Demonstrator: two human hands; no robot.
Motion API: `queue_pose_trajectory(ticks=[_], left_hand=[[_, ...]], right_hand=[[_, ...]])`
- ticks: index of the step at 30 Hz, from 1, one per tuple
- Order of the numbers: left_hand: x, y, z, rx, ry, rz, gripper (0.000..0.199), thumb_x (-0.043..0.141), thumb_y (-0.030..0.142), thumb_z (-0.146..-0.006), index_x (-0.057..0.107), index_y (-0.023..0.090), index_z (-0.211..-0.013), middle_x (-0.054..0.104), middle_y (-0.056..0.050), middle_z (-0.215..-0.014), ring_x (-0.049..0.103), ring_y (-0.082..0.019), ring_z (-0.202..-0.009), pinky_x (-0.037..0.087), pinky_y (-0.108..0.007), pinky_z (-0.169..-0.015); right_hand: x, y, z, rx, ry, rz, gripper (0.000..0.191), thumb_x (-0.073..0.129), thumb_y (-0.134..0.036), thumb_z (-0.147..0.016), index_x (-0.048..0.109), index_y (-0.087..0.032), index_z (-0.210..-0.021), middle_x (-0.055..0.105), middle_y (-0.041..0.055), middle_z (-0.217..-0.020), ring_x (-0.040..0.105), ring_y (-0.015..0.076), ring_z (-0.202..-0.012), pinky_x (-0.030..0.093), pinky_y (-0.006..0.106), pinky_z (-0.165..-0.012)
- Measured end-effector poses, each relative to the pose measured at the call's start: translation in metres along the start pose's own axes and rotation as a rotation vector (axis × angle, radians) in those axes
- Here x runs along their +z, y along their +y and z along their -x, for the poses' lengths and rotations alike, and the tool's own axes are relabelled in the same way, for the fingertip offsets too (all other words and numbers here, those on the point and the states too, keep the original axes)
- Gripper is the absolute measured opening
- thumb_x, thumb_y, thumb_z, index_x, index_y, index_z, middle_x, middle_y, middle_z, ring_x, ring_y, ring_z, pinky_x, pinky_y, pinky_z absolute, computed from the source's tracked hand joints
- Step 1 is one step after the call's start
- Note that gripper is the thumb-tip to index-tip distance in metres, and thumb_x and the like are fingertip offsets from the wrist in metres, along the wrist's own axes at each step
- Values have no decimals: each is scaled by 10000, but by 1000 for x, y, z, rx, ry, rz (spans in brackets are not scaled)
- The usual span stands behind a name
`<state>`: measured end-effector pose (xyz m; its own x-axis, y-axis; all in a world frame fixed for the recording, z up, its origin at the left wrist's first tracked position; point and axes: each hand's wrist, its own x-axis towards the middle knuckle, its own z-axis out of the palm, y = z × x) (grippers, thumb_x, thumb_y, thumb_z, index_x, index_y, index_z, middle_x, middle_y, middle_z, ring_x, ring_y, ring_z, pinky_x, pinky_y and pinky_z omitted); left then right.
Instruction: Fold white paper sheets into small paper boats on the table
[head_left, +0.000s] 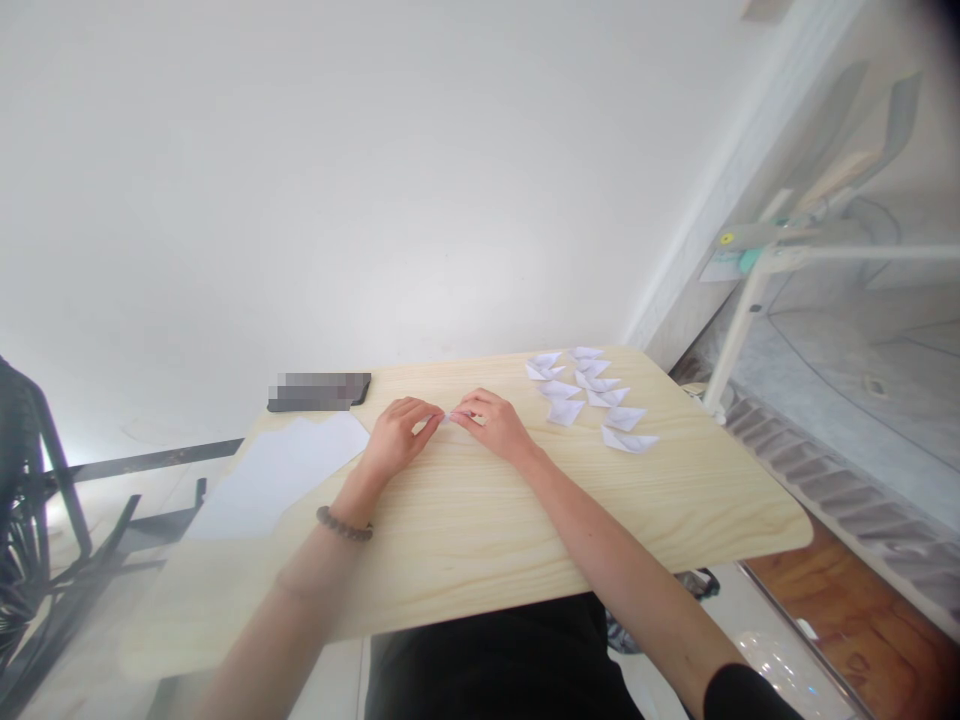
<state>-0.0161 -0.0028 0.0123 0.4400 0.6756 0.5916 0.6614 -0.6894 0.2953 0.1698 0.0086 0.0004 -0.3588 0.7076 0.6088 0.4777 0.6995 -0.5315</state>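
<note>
My left hand (397, 432) and my right hand (491, 422) meet at the middle of a light wooden table (480, 530). Both pinch a small piece of white paper (452, 415) between their fingertips, just above the tabletop. A beaded bracelet (343, 525) sits on my left wrist. To the right of my right hand lie several folded white paper boats (592, 395) in a loose cluster. A stack of white paper sheets (281, 470) lies left of my left hand.
A dark phone (319, 391) lies at the table's far left edge by the white wall. A white metal stand (750, 300) rises at the right. Black chair parts (37, 500) stand at the left. Wooden floor shows at lower right.
</note>
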Motion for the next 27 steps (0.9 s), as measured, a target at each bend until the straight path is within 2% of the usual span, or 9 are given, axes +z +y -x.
queue_pose_trajectory(ticks=[5, 12, 22, 27], left_hand=[[1, -3, 1, -21, 9, -7, 144, 458, 252, -801, 580, 190, -848, 626, -38, -832, 545, -158, -792, 396, -314, -760], [1, -3, 1, -25, -7, -3, 150, 458, 250, -800, 586, 186, -845, 625, -38, -830, 541, -153, -788, 391, -303, -760], [0, -3, 1, -45, -11, -3, 157, 457, 262, -799, 587, 186, -844, 626, -39, -831, 542, -155, -790, 386, -301, -762], [0, -2, 1, -52, -10, -4, 160, 457, 265, -799, 589, 185, -840, 628, -38, -829, 543, -156, -788, 384, -300, -762]], right_hand=[[-2, 0, 0, 29, 5, -32, 163, 505, -303, -776, 615, -200, -838, 566, 24, -850, 514, 93, -709, 415, 209, -659], [-1, 0, 0, 24, 21, -67, 165, 489, -291, -788, 622, -194, -793, 562, 24, -817, 519, 97, -731, 406, 210, -663], [-2, 5, 0, 57, 21, -67, 144, 536, -300, -750, 603, -200, -828, 557, 18, -856, 497, 84, -639, 411, 215, -625], [-2, 5, 0, 64, 11, -79, 143, 515, -305, -764, 596, -189, -787, 558, 20, -841, 503, 81, -624, 410, 218, -623]])
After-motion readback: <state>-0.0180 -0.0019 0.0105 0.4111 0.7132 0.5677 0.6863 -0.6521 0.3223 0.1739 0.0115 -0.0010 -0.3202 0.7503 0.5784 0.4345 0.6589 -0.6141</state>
